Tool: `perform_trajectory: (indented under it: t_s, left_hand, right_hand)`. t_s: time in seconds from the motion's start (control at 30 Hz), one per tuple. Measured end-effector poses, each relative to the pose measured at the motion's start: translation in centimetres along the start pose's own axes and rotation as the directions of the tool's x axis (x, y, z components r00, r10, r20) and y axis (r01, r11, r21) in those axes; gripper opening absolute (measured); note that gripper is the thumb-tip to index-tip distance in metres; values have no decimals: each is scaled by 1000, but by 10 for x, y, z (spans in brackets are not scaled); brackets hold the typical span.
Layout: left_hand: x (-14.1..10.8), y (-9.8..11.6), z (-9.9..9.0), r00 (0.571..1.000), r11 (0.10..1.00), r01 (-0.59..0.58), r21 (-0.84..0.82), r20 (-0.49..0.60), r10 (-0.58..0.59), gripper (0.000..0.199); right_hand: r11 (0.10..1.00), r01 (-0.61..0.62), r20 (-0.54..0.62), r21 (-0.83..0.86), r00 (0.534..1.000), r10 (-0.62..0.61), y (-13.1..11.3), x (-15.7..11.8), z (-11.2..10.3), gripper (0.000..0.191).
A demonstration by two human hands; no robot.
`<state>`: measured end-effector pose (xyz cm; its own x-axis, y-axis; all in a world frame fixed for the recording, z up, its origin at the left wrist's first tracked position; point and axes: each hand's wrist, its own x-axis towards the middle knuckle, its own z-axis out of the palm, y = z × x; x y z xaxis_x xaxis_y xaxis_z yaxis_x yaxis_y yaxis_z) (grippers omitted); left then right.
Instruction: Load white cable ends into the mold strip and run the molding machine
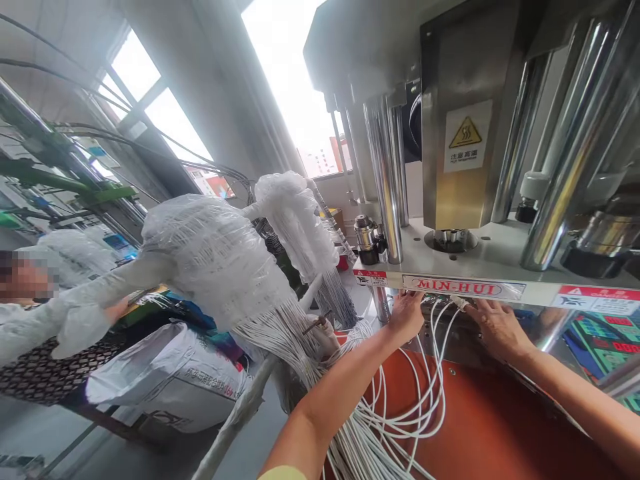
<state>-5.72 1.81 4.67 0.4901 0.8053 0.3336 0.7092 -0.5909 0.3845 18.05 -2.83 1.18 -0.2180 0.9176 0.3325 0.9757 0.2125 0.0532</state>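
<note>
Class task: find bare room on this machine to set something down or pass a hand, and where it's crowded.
The orange-red panel right of the white wires, below the right hand; the machine deck beside the chrome column. Crowded: under the MIN-HUI strip by the left hand.

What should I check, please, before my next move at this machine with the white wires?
1. Left hand and right hand both in view at the front edge of the machine: ok.
2. Hand protection under the high-temperature warning label: both hands bare, not ok.
3. Temperature of the machine: cannot tell.
4. White wires hanging free below the hands: they hang in loose loops, but their upper ends are hidden, cannot tell.
5. Co-worker apart from your hands: ok.
</note>
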Motion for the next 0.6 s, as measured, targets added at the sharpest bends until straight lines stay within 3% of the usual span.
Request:
perform_trajectory:
  t_s: [0.1,0.27,0.4,0.5,0.6]
  left_hand:
    - [-3,3,1,1000,1000,10,12,-11,-10,62]
    - [-7,-5,4,997,997,-68,32,35,67,60]
    - [-5,-3,4,996,999,-23,44,82,19,61]
    - [-16,17,-14,995,998,-24,54,95,19,64]
    - [-58,41,-53,993,995,-97,-40,71,100,54]
  right_hand:
    - [999,-3,40,-39,999,5,-7,7,-5,57]
    - [996,6,88,-86,996,2,-32,23,-13,50]
    - [997,-22,92,-76,995,29,-41,26,-20,46]
    - [995,-61,58,-73,996,65,-30,5,-27,52]
    - [997,-63,19,-42,998,64,-9,-44,-33,52]
